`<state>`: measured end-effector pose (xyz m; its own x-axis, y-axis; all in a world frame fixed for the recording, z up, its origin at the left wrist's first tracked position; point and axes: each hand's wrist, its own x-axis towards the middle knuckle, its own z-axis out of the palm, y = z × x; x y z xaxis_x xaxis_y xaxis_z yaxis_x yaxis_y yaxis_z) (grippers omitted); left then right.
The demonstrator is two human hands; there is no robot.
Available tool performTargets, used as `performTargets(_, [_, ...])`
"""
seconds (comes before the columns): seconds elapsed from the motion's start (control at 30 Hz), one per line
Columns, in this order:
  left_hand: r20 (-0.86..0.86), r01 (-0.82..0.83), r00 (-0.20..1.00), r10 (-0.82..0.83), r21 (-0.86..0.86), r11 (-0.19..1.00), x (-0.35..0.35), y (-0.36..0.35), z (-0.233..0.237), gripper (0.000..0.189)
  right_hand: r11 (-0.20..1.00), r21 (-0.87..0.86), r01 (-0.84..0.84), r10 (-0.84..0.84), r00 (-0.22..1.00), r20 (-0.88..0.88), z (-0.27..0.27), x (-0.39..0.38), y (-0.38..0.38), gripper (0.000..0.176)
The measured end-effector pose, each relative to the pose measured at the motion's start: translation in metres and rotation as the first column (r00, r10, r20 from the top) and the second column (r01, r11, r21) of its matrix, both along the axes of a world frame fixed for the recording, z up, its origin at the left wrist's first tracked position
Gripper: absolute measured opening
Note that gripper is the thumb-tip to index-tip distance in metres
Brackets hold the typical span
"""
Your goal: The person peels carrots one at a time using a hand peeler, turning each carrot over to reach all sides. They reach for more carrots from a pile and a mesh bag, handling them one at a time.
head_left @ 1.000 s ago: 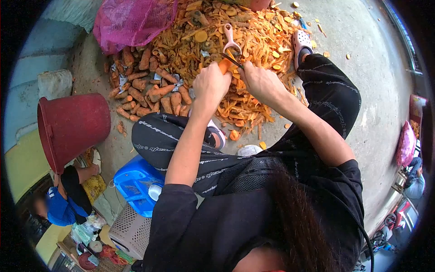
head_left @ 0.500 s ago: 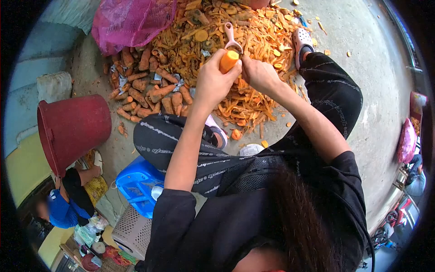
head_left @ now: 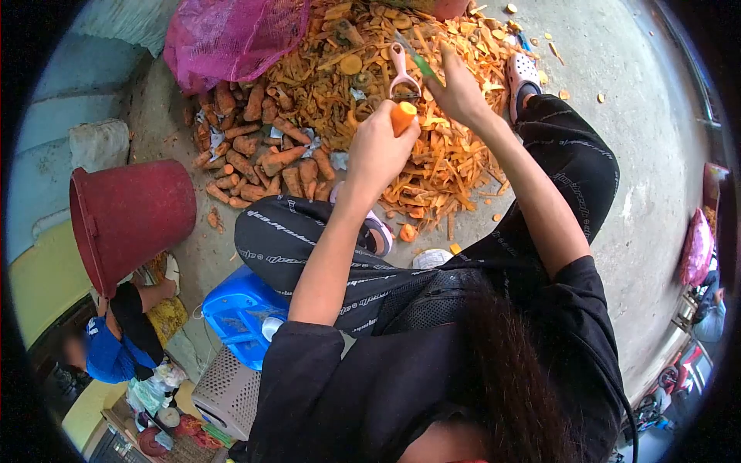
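My left hand (head_left: 380,150) grips a peeled orange carrot (head_left: 403,117) upright, its cut end showing above my fingers. My right hand (head_left: 461,91) is raised just beyond it and is closed on a thin-bladed knife (head_left: 417,55) that points up and left, clear of the carrot. Both hands are over a heap of orange carrot peelings (head_left: 432,162). A pink peeler (head_left: 402,71) lies on the heap just behind the carrot. A pile of unpeeled carrots (head_left: 255,158) lies left of my hands.
A pink mesh sack (head_left: 231,35) lies at the top left. A dark red bucket (head_left: 131,216) lies on its side at the left, with a blue stool (head_left: 239,309) and a grey crate (head_left: 224,393) below. Another person in blue (head_left: 108,347) crouches at the lower left.
My right hand has lifted the knife up and away from the carrot's end. My left hand has turned the carrot upright and held it in roughly the same place.
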<state>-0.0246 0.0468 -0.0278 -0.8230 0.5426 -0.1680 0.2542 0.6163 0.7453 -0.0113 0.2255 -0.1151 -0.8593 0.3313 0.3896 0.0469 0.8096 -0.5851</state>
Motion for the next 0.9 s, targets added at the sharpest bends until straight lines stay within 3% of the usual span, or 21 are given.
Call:
performTargets(0.1, [0.023, 0.013, 1.000, -0.013, 0.004, 1.000, 0.001, 0.001, -0.002, 0.034, 0.989, 0.095, 0.117, -0.116, 0.993, -0.015, 0.014, -0.005, 0.003, 0.051])
performTargets(0.2, [0.039, -0.058, 0.998, 0.056, 0.049, 0.997, 0.000, 0.001, -0.005, 0.034, 0.985, -0.171, -0.027, 0.104, 0.882, 0.460, 0.043, 0.000, 0.004, 0.051])
performTargets(0.23, [0.083, -0.099, 0.992, 0.090, 0.114, 0.989, 0.000, 0.001, -0.006, 0.032, 0.963, -0.190, -0.192, 0.263, 0.820, 0.509, 0.064, 0.003, 0.000, 0.055])
performTargets(0.37, [0.344, -0.290, 0.928, 0.143, 0.428, 0.856, -0.005, 0.003, -0.013, 0.026, 0.737, -0.518, -0.435, 0.621, 0.738, 0.263, 0.062, 0.018, -0.017, 0.056])
performTargets(0.43, [0.496, -0.381, 0.866, 0.056, 0.584, 0.717, -0.009, 0.004, -0.020, 0.021, 0.745, -0.490, -0.453, 0.658, 0.616, 0.432, 0.071, 0.023, -0.021, 0.058])
performTargets(0.5, [0.597, -0.483, 0.801, 0.046, 0.599, 0.639, -0.007, 0.003, -0.014, 0.020, 0.732, -0.543, -0.411, 0.681, 0.426, 0.596, 0.106, 0.026, -0.030, 0.057])
performTargets(0.57, [0.704, -0.594, 0.709, 0.047, 0.560, 0.577, -0.004, 0.004, 0.004, 0.019, 0.762, -0.469, -0.447, 0.648, 0.532, 0.545, 0.101, 0.031, -0.035, 0.053])
performTargets(0.63, [0.724, -0.606, 0.689, 0.030, 0.553, 0.573, -0.009, 0.002, 0.001, 0.020, 0.794, -0.405, -0.453, 0.608, 0.583, 0.539, 0.103, 0.036, -0.039, 0.056])
performTargets(0.73, [0.714, -0.621, 0.698, 0.056, 0.564, 0.544, -0.009, -0.003, 0.004, 0.023, 0.736, -0.516, -0.439, 0.677, 0.481, 0.557, 0.122, 0.043, -0.035, 0.057])
performTargets(0.87, [0.698, -0.672, 0.711, 0.087, 0.637, 0.378, -0.025, -0.020, 0.014, 0.028, 0.696, -0.592, -0.406, 0.696, 0.178, 0.695, 0.165, 0.045, -0.003, 0.059])
performTargets(0.9, [0.719, -0.703, 0.682, 0.130, 0.597, 0.386, -0.029, -0.023, 0.016, 0.027, 0.718, -0.567, -0.403, 0.685, 0.268, 0.677, 0.170, 0.045, 0.014, 0.056])
